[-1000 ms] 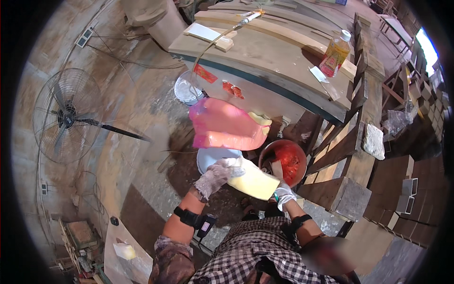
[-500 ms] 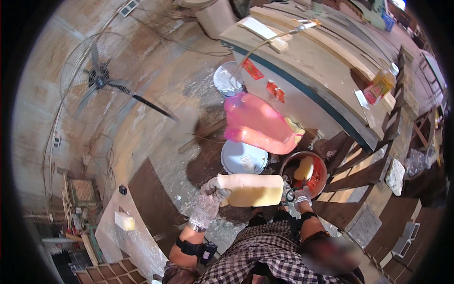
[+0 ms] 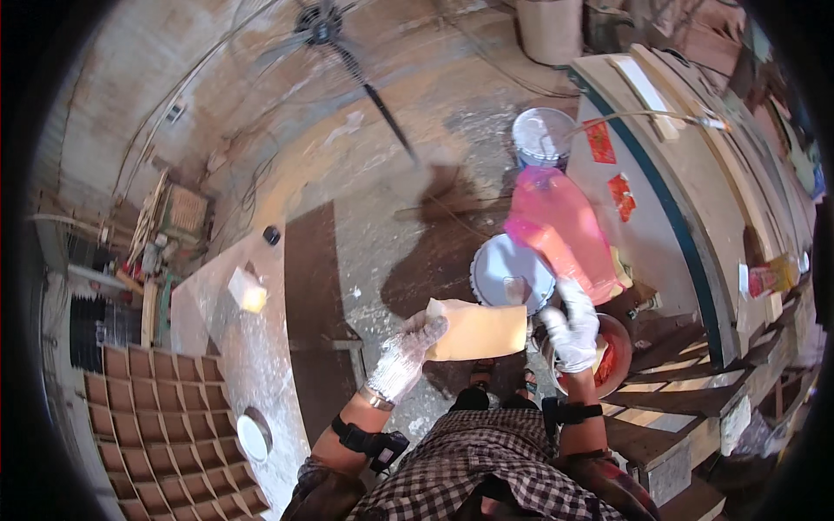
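Note:
My left hand, in a white glove, is closed on one end of a pale yellow sponge block held level in front of me. Above a round bucket at my right, my gloved right hand has its fingers spread and holds nothing. Red material shows inside the bucket, and the hand covers much of its opening. Just beyond the sponge stands a white-lidded pail. Pink plastic sheeting lies over something behind the bucket.
A workbench with boards runs along the right, beside wooden slats. Another pail stands farther back. On the left are a pale board bearing a small foam piece, and a wooden grid. A fan stands far off.
My view has swung left. My right hand has lifted out from the bucket's edge and opened its fingers. The sponge block has turned slightly in my left hand, which keeps its hold.

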